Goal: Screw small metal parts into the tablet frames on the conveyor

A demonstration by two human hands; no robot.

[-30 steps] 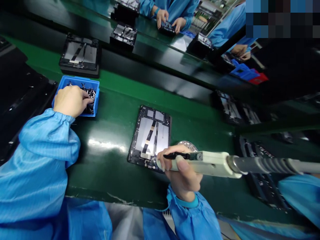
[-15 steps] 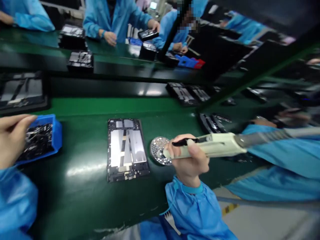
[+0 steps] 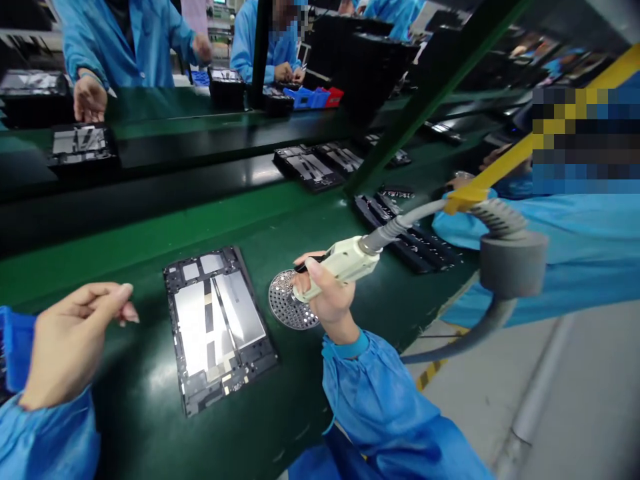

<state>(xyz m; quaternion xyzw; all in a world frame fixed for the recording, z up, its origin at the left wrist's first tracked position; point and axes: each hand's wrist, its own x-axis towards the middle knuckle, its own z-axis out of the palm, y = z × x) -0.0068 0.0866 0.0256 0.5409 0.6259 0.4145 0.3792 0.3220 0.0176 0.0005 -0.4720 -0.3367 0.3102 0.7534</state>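
Observation:
My right hand (image 3: 333, 300) is wrapped round a cream electric screwdriver (image 3: 350, 260) with a black lever and a grey cable. Its front end is over a round perforated metal screw tray (image 3: 295, 313), partly covered by my fingers. Left of the tray, an opened tablet (image 3: 220, 327) lies flat on the green bench, its silvery battery panels and dark frame exposed. My left hand (image 3: 75, 340) hovers left of the tablet, apart from it, with thumb and fingers drawn together; whatever is between them cannot be made out.
A blue bin (image 3: 19, 347) stands at the left edge, partly behind my left hand. Dark housings (image 3: 410, 233) lie to the right, beside a co-worker's blue sleeve (image 3: 550, 260). More opened tablets (image 3: 310, 167) line the far rail, and people work opposite. A green post slants across.
The view has swung to the right. My left hand has moved from the blue bin toward the tablet. The screwdriver stays over the screw tray. Across the bench, a person's hand has reached a tablet stack.

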